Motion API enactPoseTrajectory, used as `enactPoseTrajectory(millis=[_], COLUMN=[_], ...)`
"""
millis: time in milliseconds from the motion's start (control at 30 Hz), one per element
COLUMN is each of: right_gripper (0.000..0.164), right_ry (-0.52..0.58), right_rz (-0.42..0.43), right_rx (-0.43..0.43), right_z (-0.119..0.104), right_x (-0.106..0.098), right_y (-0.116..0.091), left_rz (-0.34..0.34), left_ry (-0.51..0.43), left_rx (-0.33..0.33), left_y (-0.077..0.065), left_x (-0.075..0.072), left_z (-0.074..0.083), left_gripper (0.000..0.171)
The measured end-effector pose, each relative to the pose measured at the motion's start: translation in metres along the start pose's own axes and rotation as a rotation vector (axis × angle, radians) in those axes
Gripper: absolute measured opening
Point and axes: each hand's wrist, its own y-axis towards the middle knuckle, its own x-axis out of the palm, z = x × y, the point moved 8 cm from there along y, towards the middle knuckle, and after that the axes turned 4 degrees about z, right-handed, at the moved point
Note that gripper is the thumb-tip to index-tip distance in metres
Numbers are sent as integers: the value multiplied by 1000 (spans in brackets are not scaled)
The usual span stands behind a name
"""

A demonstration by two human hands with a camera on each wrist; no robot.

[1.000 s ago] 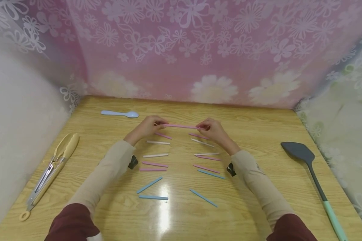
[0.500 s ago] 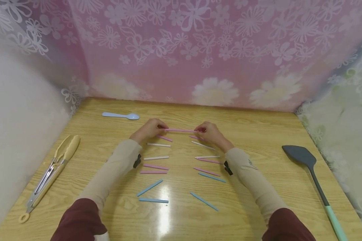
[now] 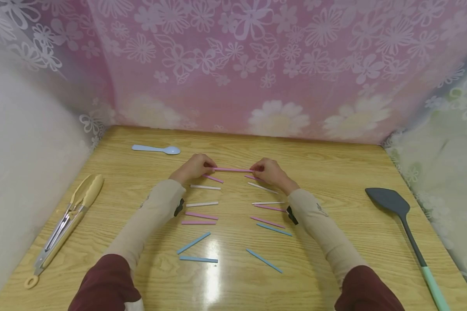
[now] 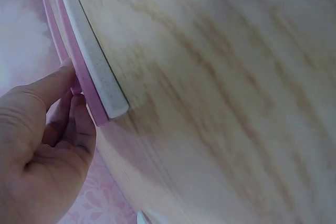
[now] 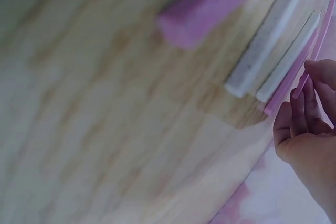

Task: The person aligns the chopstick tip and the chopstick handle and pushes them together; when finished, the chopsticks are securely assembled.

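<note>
One long pink stick (image 3: 233, 169) spans level between my two hands near the far side of the table. My left hand (image 3: 196, 166) pinches its left end between thumb and fingers. Its right end is pinched by my right hand (image 3: 270, 171), as the right wrist view also shows for the hand (image 5: 310, 114). Just nearer than the held stick lie a short pink stick (image 3: 213, 178) on the left and another, partly hidden by the right hand. Below them two columns of shorter sticks run toward me: white (image 3: 205, 187), pink (image 3: 199, 223) and blue (image 3: 198, 259).
A light blue spoon (image 3: 155, 149) lies at the back left. Yellow-tipped tongs (image 3: 68, 229) rest along the left side, and a dark turner (image 3: 391, 203) with a green handle along the right. Behind the wooden table (image 3: 319, 276) hangs a pink floral cloth (image 3: 233, 65).
Both hands have come slightly toward me with the long pink stick, and the right hand has shifted a little left. The head view has tilted slightly. The other sticks lie as before.
</note>
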Motion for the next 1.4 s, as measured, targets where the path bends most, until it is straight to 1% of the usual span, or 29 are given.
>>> enactPoseTrajectory(millis=[100, 300, 633, 767, 933, 1000, 1167, 1300, 1400], right_gripper=[19, 18, 18, 18, 18, 19, 24, 27, 26], right_ry=[-3, -1, 27, 30, 23, 36, 88, 107, 110], right_rz=[-6, -19, -23, -23, -16, -15, 7, 44, 67], right_rx=[-3, -3, 39, 39, 28, 32, 35, 33, 29], right_z=[1, 3, 3, 4, 6, 6, 6, 7, 7], right_x=[2, 4, 3, 3, 4, 4, 0, -6, -10], right_y=[1, 2, 0, 1, 1, 0, -4, -11, -15], left_rz=[-3, -10, -6, -6, -15, -12, 3, 32, 49], left_ry=[14, 42, 54, 63, 55, 52, 46, 52, 46], left_rx=[-4, 12, 22, 22, 22, 20, 11, 18, 21], left_y=[1, 1, 3, 2, 1, 1, 0, -3, -7], left_x=[1, 3, 3, 2, 3, 3, 2, -4, -9], left_z=[-1, -1, -1, -1, 0, 0, -2, -2, -2], left_gripper=[21, 21, 21, 22, 22, 21, 23, 25, 26])
